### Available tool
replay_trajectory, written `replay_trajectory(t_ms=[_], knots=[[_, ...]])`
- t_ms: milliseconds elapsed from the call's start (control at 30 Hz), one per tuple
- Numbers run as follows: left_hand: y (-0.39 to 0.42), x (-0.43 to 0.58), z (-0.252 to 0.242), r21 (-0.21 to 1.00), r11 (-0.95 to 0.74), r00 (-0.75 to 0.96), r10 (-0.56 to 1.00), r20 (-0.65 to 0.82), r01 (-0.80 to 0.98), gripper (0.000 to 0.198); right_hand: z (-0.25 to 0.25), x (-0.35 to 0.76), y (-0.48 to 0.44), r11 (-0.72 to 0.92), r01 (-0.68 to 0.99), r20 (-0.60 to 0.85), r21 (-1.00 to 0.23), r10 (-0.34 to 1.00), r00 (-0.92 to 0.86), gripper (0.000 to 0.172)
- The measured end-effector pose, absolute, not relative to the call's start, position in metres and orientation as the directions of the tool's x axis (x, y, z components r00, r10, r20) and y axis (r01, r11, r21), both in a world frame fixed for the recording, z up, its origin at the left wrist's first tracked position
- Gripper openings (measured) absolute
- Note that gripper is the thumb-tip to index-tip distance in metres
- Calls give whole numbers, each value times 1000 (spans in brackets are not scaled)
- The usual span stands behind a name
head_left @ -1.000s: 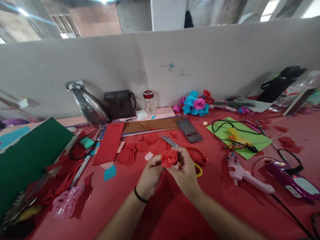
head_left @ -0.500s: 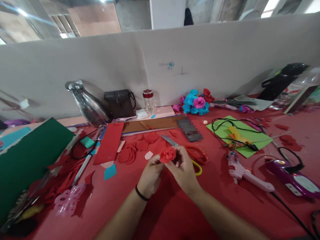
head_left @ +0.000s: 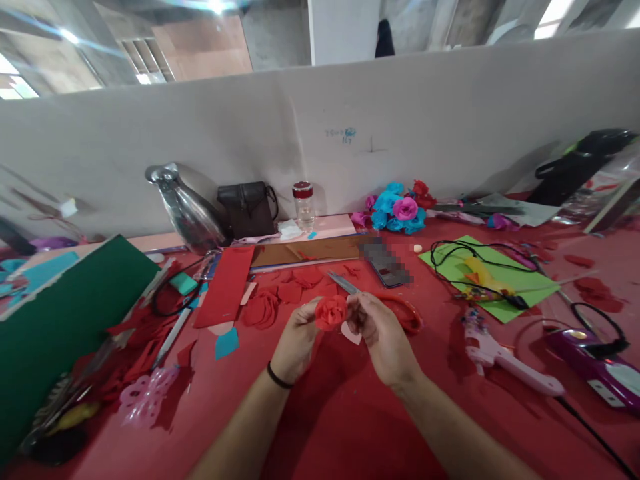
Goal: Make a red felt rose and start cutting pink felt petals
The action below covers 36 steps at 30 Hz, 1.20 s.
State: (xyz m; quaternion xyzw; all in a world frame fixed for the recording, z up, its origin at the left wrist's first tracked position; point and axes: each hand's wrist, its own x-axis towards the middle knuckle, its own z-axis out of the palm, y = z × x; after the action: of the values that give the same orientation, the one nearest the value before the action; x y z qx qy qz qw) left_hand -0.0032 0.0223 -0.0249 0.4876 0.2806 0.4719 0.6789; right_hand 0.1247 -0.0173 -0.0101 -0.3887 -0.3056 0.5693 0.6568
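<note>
My left hand (head_left: 295,343) pinches a red paper rose (head_left: 331,313) by its left side and base, with its layered petals facing up towards me. My right hand (head_left: 385,340) is at the rose's right edge, fingers curled and pressed together. Whether they grip a petal is hidden. Just under those fingers shows a pale pink petal-shaped piece (head_left: 351,333); I cannot tell if it is touched. Beyond my right hand lie scissors (head_left: 343,283) with an orange-red handle, partly covered by the hand. Cut red paper petals (head_left: 261,309) lie in a pile to the left of the rose.
Behind stand a steel jug (head_left: 187,210), a dark bag (head_left: 247,208), a glass jar (head_left: 304,203) and a paper flower bunch (head_left: 400,208). A phone (head_left: 384,263) lies ahead. To the right are a pink glue gun (head_left: 505,363) and a purple power strip (head_left: 595,363).
My right hand has shifted right to the rose's edge, baring more of the pale pink piece. The rose has tipped to face me more. The view has swung slightly left.
</note>
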Motion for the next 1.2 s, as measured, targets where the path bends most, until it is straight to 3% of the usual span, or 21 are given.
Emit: replay_trajectory(t_ms=[133,733,933,1067,1133,1200], knots=[[24,-4,-30,920,102,433,898,78,-377,15,-15,125,-16,15,-524,-26,-851,997,70,23],[20,1,-21,876,190,379,925,-8,-444,10,-15,123,-19,74,-528,39,-846,996,77,21],[20,-5,-15,838,209,272,959,-75,-505,18,-6,125,-19,94,-478,-18,-873,975,224,54],[29,-17,-11,789,157,193,980,-49,-594,15,-10,124,-18,25,-234,-17,-972,984,175,60],[33,-21,-10,772,122,162,986,-25,-623,15,-14,124,-24,38,30,41,-999,996,84,57],[36,-23,-9,760,109,146,989,-19,-641,14,-18,126,-38,129,369,162,-920,985,60,49]])
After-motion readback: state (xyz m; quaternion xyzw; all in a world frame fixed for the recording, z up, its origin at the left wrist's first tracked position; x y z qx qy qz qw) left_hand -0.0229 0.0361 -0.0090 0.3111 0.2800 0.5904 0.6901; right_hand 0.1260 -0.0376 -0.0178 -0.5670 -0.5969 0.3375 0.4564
